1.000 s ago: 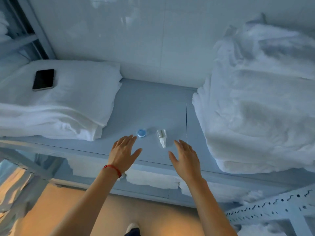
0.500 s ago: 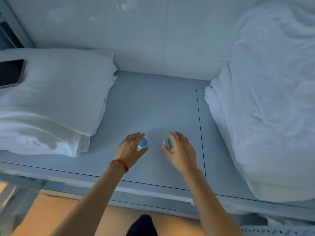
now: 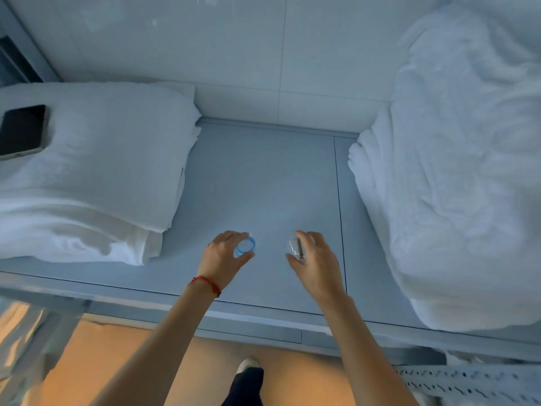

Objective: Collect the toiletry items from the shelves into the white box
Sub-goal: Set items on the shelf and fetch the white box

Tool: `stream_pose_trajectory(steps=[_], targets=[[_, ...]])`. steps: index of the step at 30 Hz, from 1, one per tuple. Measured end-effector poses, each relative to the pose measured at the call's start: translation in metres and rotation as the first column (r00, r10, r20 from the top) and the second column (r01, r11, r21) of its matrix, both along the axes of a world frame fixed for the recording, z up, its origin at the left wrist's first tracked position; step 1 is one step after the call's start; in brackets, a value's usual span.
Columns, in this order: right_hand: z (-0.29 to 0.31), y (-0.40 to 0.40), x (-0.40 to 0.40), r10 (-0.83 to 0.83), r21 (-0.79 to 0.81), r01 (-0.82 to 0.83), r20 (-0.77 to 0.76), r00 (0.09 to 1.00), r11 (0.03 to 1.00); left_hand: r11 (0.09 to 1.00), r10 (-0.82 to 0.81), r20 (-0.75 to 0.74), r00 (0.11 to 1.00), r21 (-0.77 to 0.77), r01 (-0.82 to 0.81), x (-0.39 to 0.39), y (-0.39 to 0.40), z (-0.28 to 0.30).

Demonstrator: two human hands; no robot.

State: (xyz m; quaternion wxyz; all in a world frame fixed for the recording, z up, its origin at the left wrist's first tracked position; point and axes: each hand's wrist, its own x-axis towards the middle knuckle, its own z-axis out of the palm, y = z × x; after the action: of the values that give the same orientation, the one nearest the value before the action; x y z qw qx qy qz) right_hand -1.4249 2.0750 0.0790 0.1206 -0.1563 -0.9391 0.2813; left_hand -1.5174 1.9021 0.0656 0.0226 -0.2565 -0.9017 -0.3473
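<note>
A: Any text to log? Labels, brands, numbers?
B: None readable. The small blue jar [image 3: 245, 246] shows no print, and the clear little bottle [image 3: 296, 249] is too blurred to tell.
A: The phone [image 3: 22, 131]?
B: Screen is dark, nothing on it. The towels [image 3: 111, 159] carry no visible tag either.
A: The shelf [image 3: 263, 183]?
B: Plain grey, no markings.
</note>
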Motion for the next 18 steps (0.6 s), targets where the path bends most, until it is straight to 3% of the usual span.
stream_pose_trajectory(steps=[11,18], targets=[[0.069,0.002,0.118,-0.119,-0.035,0.117,-0.071,0.99,0.993,0.991,-0.128,-0.053,0.99,0.023,0.129,0.092,-0.002,0.066],[0.091,0.002,0.199,-0.39,-0.052,0.387,-0.062,0.919,0.921,0.925,-0.378,-0.111,0.919,0.003,0.38,0.125,0.027,0.09]])
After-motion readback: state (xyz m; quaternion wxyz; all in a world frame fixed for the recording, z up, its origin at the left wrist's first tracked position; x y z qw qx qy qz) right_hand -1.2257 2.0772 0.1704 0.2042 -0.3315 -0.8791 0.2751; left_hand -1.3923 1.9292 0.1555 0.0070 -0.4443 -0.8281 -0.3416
